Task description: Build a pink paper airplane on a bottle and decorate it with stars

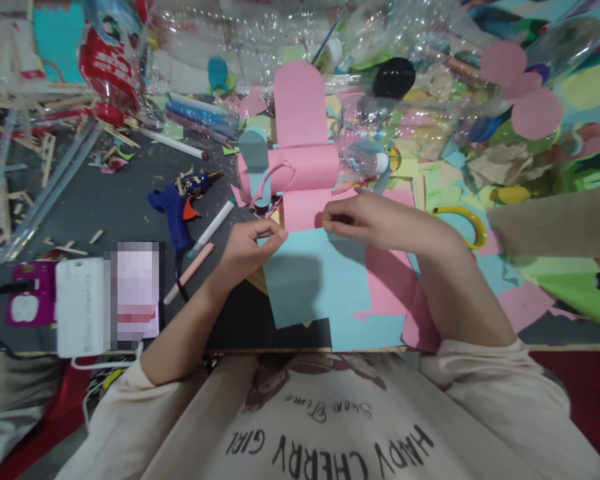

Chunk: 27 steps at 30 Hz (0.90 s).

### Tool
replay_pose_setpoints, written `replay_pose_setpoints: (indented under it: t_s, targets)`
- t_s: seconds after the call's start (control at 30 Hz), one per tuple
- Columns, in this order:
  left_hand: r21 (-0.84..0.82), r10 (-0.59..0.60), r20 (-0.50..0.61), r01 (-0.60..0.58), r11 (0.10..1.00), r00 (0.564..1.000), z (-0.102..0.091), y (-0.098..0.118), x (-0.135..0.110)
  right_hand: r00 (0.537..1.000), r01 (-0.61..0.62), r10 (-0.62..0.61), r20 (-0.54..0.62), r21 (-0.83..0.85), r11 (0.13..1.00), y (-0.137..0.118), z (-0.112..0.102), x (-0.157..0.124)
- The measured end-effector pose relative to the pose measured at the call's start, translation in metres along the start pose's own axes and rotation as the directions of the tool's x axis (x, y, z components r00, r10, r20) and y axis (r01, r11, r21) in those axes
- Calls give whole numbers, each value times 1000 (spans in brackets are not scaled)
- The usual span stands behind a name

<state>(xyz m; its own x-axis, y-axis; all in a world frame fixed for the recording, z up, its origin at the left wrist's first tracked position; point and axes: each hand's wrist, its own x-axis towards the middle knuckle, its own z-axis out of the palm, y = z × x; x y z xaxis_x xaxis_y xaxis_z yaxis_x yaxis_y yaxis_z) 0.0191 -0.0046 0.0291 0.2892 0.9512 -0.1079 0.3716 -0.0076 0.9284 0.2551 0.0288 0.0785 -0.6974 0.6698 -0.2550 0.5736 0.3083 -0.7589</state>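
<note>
A light blue sheet of paper (300, 287) lies in front of me at the table's near edge. My left hand (254, 248) is closed in a pinch at its upper left corner. Along the top edge of the same sheet, my right hand (357, 219) has its fingers curled down and pinched together; the exact contact is partly hidden. Just beyond both hands is a pink paper-covered bottle (305, 168), lying sideways, with a clear neck at the right. Upright behind it stands a rounded pink paper strip (300, 100), and a light blue strip (254, 150) crosses its left end.
Left of my hands lie a blue glue gun (175, 207), a white marker (213, 229) and a pink marker (190, 272). A phone (136, 290) and white power bank (80, 307) sit near the front edge. Yellow scissors (467, 223) and paper scraps (505, 267) cover the right.
</note>
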Motion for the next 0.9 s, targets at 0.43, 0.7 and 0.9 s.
replay_pose_setpoints:
  t_s: [0.43, 0.7, 0.9]
  targets:
    - [-22, 6, -42, -6, 1000, 999, 0, 2, 2, 990, -140, 139, -30, -46, 989, 19, -41, -27]
    - [-98, -84, 136, 98, 990, 987, 6, -2, 0, 967, -234, 228, -117, -44, 971, 11, -47, -33]
    - [-209, -123, 43, 129, 969, 991, 1, -3, 0, 933, -264, 290, -214, 144, 954, 12, -54, -45]
